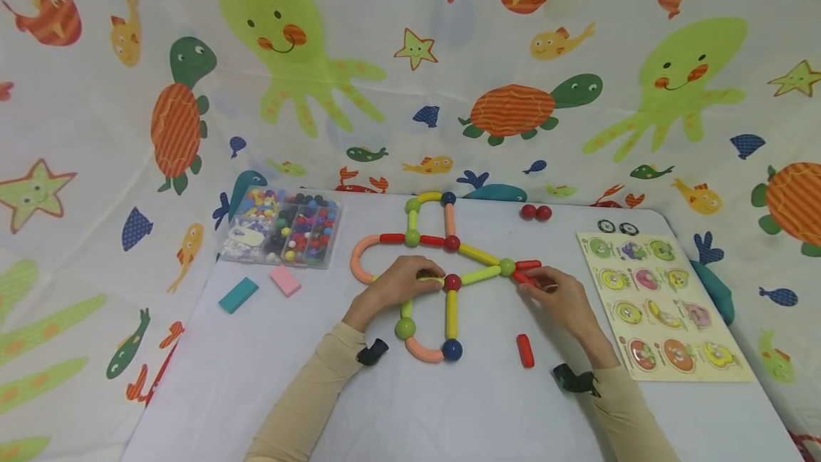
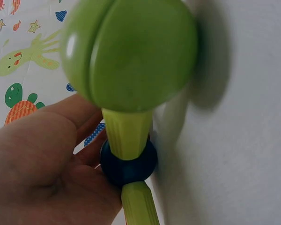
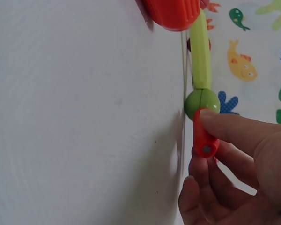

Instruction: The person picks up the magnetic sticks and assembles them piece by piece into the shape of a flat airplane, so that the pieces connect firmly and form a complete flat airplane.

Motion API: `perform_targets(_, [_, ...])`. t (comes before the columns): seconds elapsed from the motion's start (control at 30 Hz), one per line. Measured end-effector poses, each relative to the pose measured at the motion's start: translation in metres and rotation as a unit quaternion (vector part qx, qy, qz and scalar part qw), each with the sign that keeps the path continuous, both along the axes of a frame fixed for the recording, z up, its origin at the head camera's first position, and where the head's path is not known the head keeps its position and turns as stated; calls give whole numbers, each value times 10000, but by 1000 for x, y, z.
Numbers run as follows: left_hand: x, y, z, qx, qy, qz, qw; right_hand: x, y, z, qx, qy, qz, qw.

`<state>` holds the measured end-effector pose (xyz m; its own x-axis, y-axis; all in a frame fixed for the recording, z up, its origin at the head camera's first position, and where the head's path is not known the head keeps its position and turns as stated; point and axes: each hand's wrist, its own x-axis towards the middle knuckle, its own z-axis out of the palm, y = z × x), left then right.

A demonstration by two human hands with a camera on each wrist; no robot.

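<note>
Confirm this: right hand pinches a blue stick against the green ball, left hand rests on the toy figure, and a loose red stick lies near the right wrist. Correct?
Not quite. The stick in the right hand is red, not blue, as the right wrist view shows. It does meet the green ball; the left hand and loose red stick are as stated.

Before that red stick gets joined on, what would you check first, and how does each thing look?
1. Right hand holds the red stick firmly: ok, thumb and fingers pinch it.
2. Stick meets the green ball: ok, touching in the right wrist view.
3. Left hand steadies the figure: ok, it rests on a yellow-green stick.
4. Stick already snapped on: cannot tell.
5. Spare red stick within reach: ok, beside the right hand.
</note>
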<state>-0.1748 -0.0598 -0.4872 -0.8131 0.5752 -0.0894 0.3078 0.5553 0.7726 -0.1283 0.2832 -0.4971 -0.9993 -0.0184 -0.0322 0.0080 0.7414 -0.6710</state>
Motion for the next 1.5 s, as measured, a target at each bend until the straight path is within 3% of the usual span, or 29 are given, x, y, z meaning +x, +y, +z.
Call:
perform_targets(0.17, [-1, 0, -1, 36, 44, -39, 10000, -7, 11, 10, -80, 30, -82, 9999])
perform_targets(0.33, [-1, -1, 1, 77, 81, -23, 9999, -31, 30, 25, -704, 81, -564, 9959])
perform_targets(0.43, [0, -1, 0, 78, 65, -25, 9999, -52, 40, 31, -1441, -9, -1131, 9831])
perform_targets(0.57, [0, -1, 0, 61, 122, -26, 9999, -84, 47, 31, -2449, -44, -1661, 9552])
perform_targets(0.7, [1, -1, 0, 56, 160, 13, 9999, -113, 48, 24, -2797, -212, -1837, 9421])
perform_targets(0.77, [2, -1, 0, 46, 140, 17, 9999, -123, 48, 21, -2748, -380, -1878, 9422])
perform_targets(1.0, [2, -1, 0, -8, 163, -28, 9999, -142, 49, 7, -2250, -801, -1638, 9571])
perform_targets(1.27, [2, -1, -1, 27, 222, -18, 9997, -141, 50, 5, -1778, -608, -1331, 9731])
perform_targets(1.5, [3, -1, 0, 2, 155, -16, 9999, -140, 43, 5, -1411, -471, -1333, 9798])
